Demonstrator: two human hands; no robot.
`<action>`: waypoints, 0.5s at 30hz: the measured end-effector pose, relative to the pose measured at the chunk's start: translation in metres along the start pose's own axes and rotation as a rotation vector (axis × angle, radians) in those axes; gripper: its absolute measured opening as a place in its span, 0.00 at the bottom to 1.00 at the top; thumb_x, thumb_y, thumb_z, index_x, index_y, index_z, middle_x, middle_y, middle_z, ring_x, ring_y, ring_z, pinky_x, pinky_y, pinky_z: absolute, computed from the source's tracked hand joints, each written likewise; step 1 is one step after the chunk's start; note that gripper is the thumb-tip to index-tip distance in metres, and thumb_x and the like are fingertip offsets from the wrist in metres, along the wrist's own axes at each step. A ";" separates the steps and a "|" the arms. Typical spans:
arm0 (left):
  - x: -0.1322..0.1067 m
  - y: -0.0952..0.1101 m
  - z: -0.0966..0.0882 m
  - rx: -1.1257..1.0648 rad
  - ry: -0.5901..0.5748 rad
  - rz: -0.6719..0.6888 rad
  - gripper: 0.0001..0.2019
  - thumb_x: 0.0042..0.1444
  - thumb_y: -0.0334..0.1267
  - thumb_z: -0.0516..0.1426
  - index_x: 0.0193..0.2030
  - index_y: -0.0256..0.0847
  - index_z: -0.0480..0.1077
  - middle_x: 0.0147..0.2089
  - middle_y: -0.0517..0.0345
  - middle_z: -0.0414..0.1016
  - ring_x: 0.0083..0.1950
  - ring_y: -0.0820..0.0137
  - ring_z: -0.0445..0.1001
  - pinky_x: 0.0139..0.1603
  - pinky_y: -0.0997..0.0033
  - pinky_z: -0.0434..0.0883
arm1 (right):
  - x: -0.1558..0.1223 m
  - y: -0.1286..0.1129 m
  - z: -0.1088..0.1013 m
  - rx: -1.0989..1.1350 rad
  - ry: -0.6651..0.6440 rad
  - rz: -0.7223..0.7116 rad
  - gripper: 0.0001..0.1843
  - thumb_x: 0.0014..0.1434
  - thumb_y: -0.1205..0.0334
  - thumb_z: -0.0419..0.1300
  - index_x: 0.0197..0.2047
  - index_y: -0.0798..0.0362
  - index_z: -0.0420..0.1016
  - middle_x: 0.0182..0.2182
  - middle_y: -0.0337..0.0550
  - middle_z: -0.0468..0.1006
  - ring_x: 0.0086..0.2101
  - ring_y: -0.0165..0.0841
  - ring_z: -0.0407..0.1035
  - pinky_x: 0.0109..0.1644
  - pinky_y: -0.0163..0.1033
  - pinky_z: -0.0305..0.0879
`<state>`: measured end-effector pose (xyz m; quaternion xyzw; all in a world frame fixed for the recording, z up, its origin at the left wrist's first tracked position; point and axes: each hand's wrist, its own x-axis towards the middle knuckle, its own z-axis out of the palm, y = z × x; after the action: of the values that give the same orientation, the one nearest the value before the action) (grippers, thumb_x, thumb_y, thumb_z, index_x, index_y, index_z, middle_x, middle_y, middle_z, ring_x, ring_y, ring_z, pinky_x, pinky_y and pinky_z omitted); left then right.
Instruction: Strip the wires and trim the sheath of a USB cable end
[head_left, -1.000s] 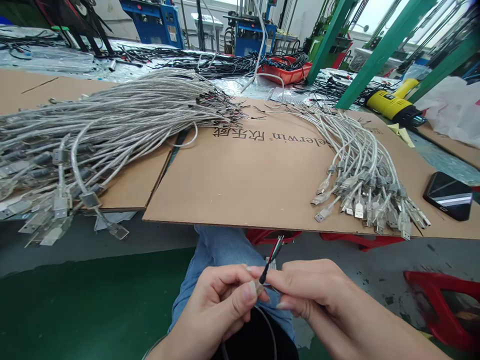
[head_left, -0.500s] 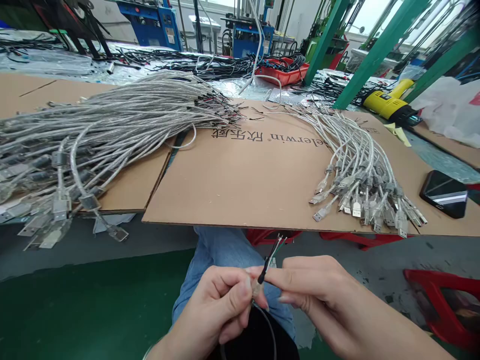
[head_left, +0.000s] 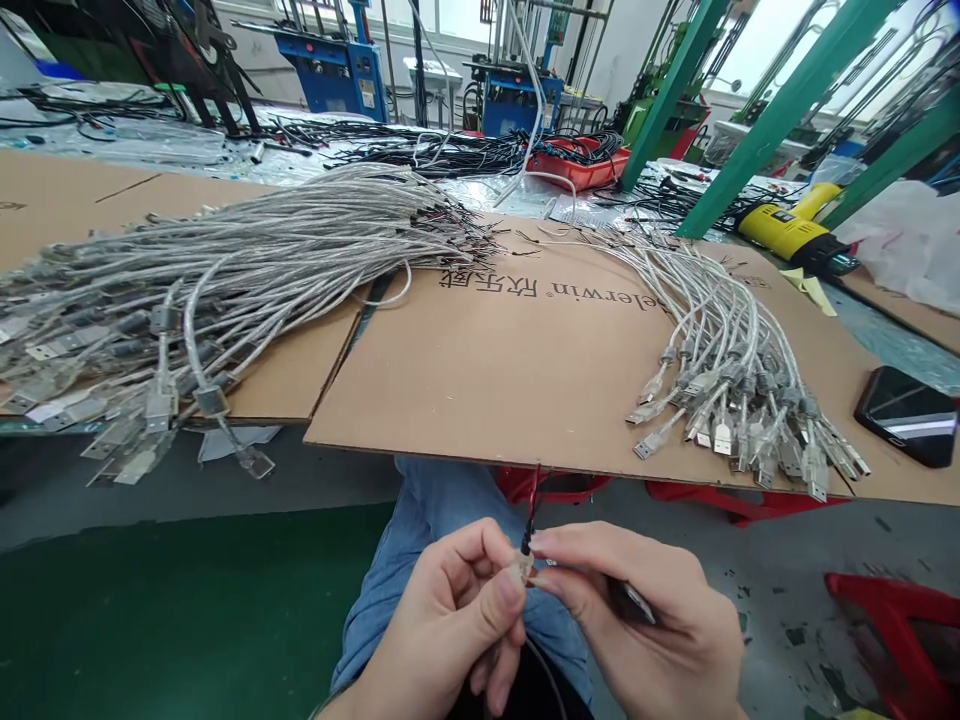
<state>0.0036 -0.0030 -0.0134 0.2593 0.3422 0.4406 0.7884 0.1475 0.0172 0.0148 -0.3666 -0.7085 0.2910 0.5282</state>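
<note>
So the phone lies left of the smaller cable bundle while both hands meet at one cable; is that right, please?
Not left: the head view shows the phone right of the smaller cable bundle; the left hand and right hand meet at one cable.

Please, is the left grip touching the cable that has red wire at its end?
Touching. In the head view, the left grip pinches the cable at its pale section, below the red wire.
</note>
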 end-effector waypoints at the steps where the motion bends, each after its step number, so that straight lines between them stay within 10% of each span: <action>1: 0.000 -0.001 0.000 0.007 0.000 0.007 0.19 0.49 0.51 0.64 0.27 0.39 0.62 0.18 0.67 0.68 0.11 0.86 0.59 0.11 0.88 0.49 | -0.002 0.000 0.000 -0.003 0.015 -0.001 0.17 0.50 0.79 0.64 0.38 0.48 0.80 0.28 0.39 0.85 0.26 0.33 0.79 0.31 0.32 0.77; 15: -0.004 0.006 0.000 0.123 -0.046 -0.083 0.21 0.48 0.52 0.64 0.24 0.39 0.61 0.16 0.72 0.58 0.12 0.88 0.46 0.11 0.85 0.43 | -0.001 0.005 -0.002 0.105 -0.094 0.070 0.10 0.55 0.75 0.61 0.25 0.54 0.77 0.20 0.40 0.79 0.21 0.31 0.75 0.26 0.33 0.73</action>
<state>-0.0016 -0.0039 -0.0079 0.3029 0.3610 0.3794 0.7962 0.1508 0.0188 0.0106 -0.3490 -0.7029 0.3630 0.5023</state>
